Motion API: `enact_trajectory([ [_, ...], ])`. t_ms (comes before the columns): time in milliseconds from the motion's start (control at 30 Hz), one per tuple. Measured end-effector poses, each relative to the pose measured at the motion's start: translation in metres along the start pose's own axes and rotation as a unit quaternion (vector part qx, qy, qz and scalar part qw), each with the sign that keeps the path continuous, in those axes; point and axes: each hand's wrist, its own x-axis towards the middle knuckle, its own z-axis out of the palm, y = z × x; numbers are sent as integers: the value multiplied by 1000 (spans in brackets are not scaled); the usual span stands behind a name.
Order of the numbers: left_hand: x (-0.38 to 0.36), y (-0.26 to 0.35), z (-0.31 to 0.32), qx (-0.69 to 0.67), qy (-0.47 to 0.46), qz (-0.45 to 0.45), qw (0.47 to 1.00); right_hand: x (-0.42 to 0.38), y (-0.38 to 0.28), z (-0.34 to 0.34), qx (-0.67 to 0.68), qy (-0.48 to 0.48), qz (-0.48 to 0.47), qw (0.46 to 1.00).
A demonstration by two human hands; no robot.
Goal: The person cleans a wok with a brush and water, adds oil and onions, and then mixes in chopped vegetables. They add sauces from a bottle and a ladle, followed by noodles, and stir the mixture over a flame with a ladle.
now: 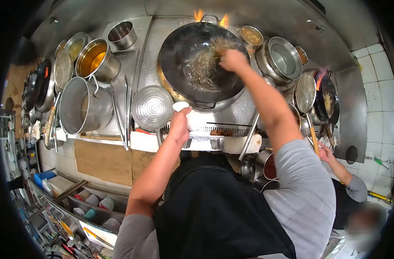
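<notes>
A large black wok [175,64] sits over a burner, with bubbling liquid in its bowl and flames behind its far rim. My right hand [233,60] is closed round a bristly brush [223,44] over the right part of the wok; the bristles are blurred. Below the wok's near handle, my left hand [179,124] is closed on a white cloth [180,106]. A perforated metal ladle [152,107] lies just left of that hand, its handle pointing toward me.
Left of the wok stand a pot of amber liquid [97,60] and a large empty pot [85,105]. Stacked metal bowls [285,58] and a strainer [305,93] are on the right. At the far right, another person [348,190] works near a flaming wok.
</notes>
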Motion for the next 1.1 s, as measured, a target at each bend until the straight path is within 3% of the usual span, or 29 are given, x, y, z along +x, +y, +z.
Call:
enact_trajectory([
  [67, 8, -2, 24, -11, 56, 24, 998, -7, -37, 35, 25, 12, -25, 999],
  [133, 28, -8, 38, 7, 76, 24, 997, -50, -43, 31, 54, -35, -55, 996],
  [200, 60, -25, 37, 24, 91, 15, 995, -89, -19, 1, 47, -76, -94, 992],
  [267, 87, -47, 34, 151, 194, 39, 968, -89, 27, -27, 4, -94, -92, 991],
  [367, 65, -33, 51, 201, 180, 86, 959, 4, 52, -28, -74, -56, 27, 995],
  [433, 63, -21, 50, 218, 168, 51, 960, 45, 13, -13, 0, -11, 53, 999],
  [500, 65, -19, 46, 238, 152, 13, 959, 38, -30, 10, 146, 18, -12, 989],
  [567, 70, -21, 43, 224, 142, 21, 964, 5, -58, 21, 203, -11, 0, 979],
  [667, 75, -31, 36, 224, 137, 48, 964, -38, -15, 18, 184, -77, -42, 979],
  [733, 76, -29, 34, 229, 138, 49, 962, -35, 48, 12, 125, -83, -34, 988],
  [800, 78, -26, 34, 286, 145, 28, 947, -19, 68, -40, 48, -79, 12, 996],
  [833, 77, -25, 32, 287, 149, 30, 946, 0, 60, -44, 35, -6, 48, 998],
  [900, 79, -21, 34, 289, 138, -21, 947, 31, 19, -32, 11, 8, 55, 998],
  [967, 61, -4, 49, 307, 138, -43, 941, 37, -25, 2, 100, 5, 91, 991],
  [1033, 69, -14, 40, 271, 131, -8, 954, 8, -42, 32, 203, 27, 36, 978],
  [1100, 81, -28, 32, 259, 134, 19, 956, -16, -18, 47, 224, 7, 7, 975],
])
